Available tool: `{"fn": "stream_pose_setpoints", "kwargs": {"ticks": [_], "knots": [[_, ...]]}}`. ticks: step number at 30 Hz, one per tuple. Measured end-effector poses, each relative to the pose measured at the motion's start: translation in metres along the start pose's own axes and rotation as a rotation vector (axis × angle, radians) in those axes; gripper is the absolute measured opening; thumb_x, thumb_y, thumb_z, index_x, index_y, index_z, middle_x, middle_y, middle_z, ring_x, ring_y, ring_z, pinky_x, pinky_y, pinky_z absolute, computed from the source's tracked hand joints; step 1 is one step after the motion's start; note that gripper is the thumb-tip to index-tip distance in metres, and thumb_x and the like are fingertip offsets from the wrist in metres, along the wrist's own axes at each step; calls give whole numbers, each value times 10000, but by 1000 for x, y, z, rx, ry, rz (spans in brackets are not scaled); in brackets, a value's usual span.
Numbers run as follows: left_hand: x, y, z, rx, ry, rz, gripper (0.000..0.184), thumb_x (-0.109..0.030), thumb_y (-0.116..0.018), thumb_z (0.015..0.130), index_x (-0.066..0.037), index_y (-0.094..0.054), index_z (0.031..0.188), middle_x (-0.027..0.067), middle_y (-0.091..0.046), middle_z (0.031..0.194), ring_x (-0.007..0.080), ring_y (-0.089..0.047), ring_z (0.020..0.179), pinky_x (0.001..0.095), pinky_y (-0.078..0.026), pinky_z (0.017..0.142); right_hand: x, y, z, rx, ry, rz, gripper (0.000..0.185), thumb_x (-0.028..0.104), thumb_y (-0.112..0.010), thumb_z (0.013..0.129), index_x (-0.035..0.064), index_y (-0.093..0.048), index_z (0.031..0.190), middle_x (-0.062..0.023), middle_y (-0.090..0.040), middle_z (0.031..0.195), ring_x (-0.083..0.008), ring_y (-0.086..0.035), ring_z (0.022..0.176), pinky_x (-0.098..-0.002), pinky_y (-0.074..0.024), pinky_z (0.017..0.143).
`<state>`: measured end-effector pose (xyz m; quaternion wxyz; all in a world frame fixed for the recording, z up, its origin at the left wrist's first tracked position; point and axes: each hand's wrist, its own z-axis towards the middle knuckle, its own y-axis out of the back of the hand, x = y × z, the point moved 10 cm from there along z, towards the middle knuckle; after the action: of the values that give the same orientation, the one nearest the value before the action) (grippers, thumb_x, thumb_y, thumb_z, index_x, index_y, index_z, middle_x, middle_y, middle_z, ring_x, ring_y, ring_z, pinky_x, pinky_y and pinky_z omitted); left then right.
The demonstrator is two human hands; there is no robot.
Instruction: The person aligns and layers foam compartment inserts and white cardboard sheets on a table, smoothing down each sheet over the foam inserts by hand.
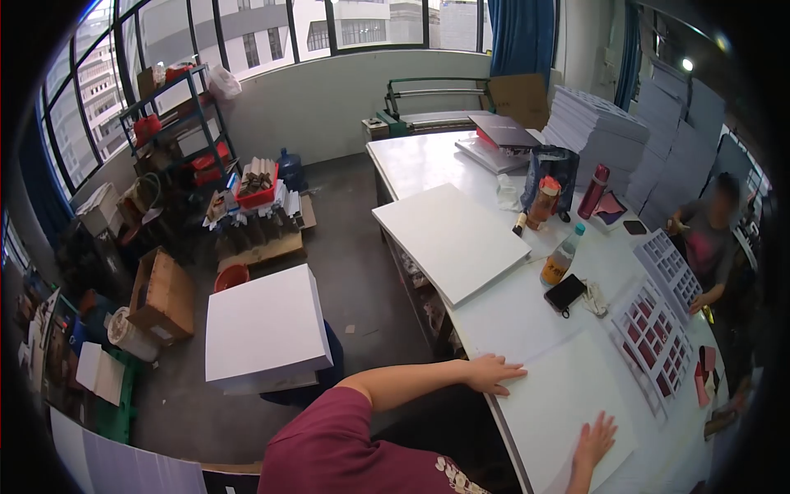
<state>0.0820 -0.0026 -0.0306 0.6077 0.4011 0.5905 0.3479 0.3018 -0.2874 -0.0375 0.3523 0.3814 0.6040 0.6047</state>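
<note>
My left hand (494, 375) lies flat near the table's edge, fingers stretched out, on a large white sheet (550, 405). Lower right, my right hand (596, 440) rests on the same sheet with its fingers spread. Neither hand grips anything. Beyond the left hand, a white panel stack (451, 243) overhangs the table edge. White grid frames with many square openings (656, 337) lie to the right of the sheet, dark red showing through some openings.
On the white table (411, 165) are a phone (565, 292), a drink bottle (563, 255), a red flask (593, 191) and tall sheet stacks (594, 136). Another person (709, 239) is across the table. White boards (265, 325) are stacked at left, near a cardboard box (162, 296).
</note>
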Motion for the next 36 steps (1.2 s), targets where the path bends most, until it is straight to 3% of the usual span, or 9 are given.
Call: {"fn": "stream_pose_setpoints", "kwargs": {"ticks": [3, 7, 9, 16, 20, 24, 28, 31, 36], "knots": [[-8, 8, -5, 13, 38, 8, 737, -437, -565, 954, -112, -274, 1548, 146, -345, 1567, 339, -500, 1165, 435, -392, 990, -75, 2, -21, 9, -227, -74, 643, 392, -486, 1005, 196, -251, 1570, -119, -163, 1644, -379, -122, 1508, -585, -140, 1186], [-11, 7, -9, -62, 70, 90, 713, -426, -525, 961, -97, -277, 1542, 136, -383, 1542, 328, -498, 1153, 426, -380, 992, -75, -5, -65, -43, -137, -44, 668, 460, -463, 997, 174, -264, 1567, -163, -198, 1626, -417, -140, 1494, -617, -116, 1173], [-15, 3, -10, -135, 85, 140, 698, -415, -506, 963, -88, -281, 1537, 132, -405, 1526, 321, -498, 1152, 424, -376, 988, -49, -3, -95, -112, -16, 41, 707, 541, -482, 976, 177, -303, 1555, -181, -272, 1599, -434, -179, 1479, -638, -105, 1164], [-23, 10, -18, -219, 95, 173, 658, -417, -496, 956, -84, -346, 1503, 133, -459, 1483, 314, -504, 1184, 426, -388, 972, 109, 3, -154, 46, 357, 142, 804, 506, -561, 915, 93, -283, 1547, -196, -173, 1625, -410, -80, 1508, -623, -46, 1180], [-24, 9, -17, -241, 102, 191, 668, -433, -502, 956, -98, -343, 1512, 122, -462, 1486, 308, -509, 1153, 424, -383, 967, 208, 16, -174, 12, 587, 217, 911, 530, -607, 885, -27, -261, 1517, -245, -188, 1604, -415, -90, 1504, -609, -38, 1186], [-17, 8, -20, -234, 104, 138, 668, -469, -507, 957, -118, -369, 1509, 111, -496, 1464, 308, -507, 1148, 428, -378, 979, 232, 14, -181, 21, 672, 329, 955, 498, -662, 862, -84, -249, 1496, -272, -215, 1584, -406, -118, 1501, -572, -55, 1200], [-16, 13, -43, -288, 29, -107, 631, -371, -651, 918, -108, -457, 1458, 113, -523, 1437, 315, -495, 1143, 425, -374, 1015, 176, 29, -200, -77, 625, 329, 772, 375, -661, 890, -67, -366, 1450, -278, -325, 1534, -429, -253, 1453, -540, -177, 1193], [-13, 3, -55, -450, -92, -75, 629, -279, -721, 869, -83, -492, 1422, 114, -562, 1386, 309, -505, 1132, 415, -389, 1008, 99, 15, -211, -116, 461, 169, 596, 385, -435, 1022, 113, -322, 1540, -155, -288, 1599, -364, -205, 1490, -551, -164, 1182], [-19, 4, -59, -546, -101, 88, 644, -238, -743, 820, -58, -506, 1391, 95, -616, 1297, 287, -538, 1092, 399, -406, 997, -3, 18, -237, -161, 148, -9, 556, 312, -460, 1019, 105, -353, 1524, -168, -289, 1593, -396, -253, 1461, -542, -223, 1173]]}}
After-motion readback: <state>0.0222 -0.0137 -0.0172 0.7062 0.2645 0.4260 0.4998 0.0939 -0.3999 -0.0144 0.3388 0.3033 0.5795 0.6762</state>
